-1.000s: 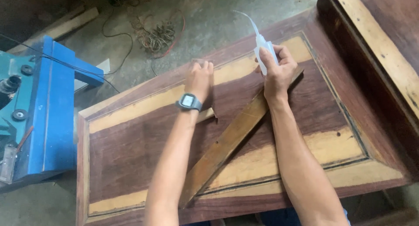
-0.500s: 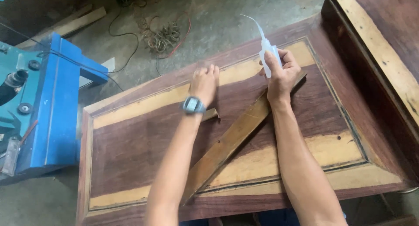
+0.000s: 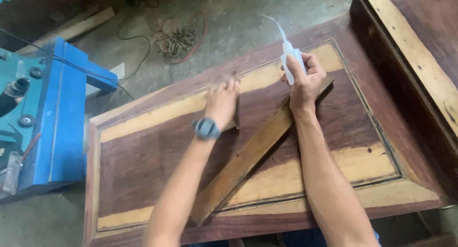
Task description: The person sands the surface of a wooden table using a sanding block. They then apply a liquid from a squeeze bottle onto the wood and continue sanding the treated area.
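Note:
A dark wooden door panel (image 3: 143,166) with pale streaks lies flat in front of me. My left hand (image 3: 222,101), with a grey wristwatch (image 3: 206,128), presses flat on the panel near its far edge, over a small wood scrap (image 3: 231,126); the fingertips are blurred. My right hand (image 3: 304,80) grips a small white squeeze bottle (image 3: 291,58) with a long curved nozzle pointing up and away. A long wooden strip (image 3: 248,156) lies diagonally across the panel, and my right hand rests at its far end.
A blue and teal machine (image 3: 43,113) stands at the left. Tangled wires (image 3: 176,39) and a plank (image 3: 71,27) lie on the concrete floor beyond the panel. Another dark wooden panel (image 3: 415,51) sits raised along the right side.
My left hand has slid a little toward me and to the right along the panel, covering more of the small scrap. My right hand and the bottle have stayed nearly still.

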